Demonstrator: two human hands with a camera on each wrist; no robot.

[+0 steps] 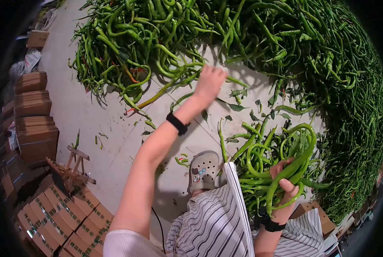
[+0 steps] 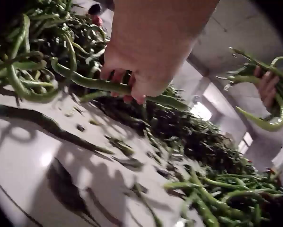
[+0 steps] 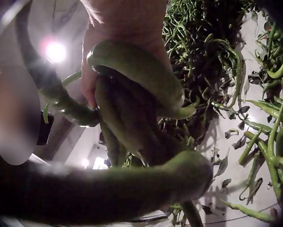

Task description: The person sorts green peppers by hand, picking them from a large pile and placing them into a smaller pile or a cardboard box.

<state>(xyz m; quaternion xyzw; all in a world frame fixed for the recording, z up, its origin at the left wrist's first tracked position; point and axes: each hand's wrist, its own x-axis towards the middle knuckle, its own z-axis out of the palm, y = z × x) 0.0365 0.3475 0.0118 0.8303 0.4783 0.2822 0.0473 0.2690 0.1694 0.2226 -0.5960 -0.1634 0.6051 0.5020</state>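
Observation:
In the head view the left hand [image 1: 210,85] is at the near edge of the big pepper heap [image 1: 157,25]. The left wrist view shows its fingers curled round a long green pepper [image 2: 96,84]. Several long green peppers [image 1: 300,165] are gripped in the right hand [image 1: 285,184], above a smaller pile of peppers [image 1: 253,182] beside the person's legs. Close up in the right wrist view, thick curved peppers [image 3: 136,71] cover most of the right hand's fingers.
Heaped peppers [image 1: 354,107] curve round the far and right sides. Loose leaves and a few peppers lie on the pale floor [image 1: 114,141]. A small wooden stool [image 1: 73,165], flattened cardboard stacks [image 1: 37,135] and printed cartons [image 1: 63,214] stand left. A clog [image 1: 204,171] is near the middle.

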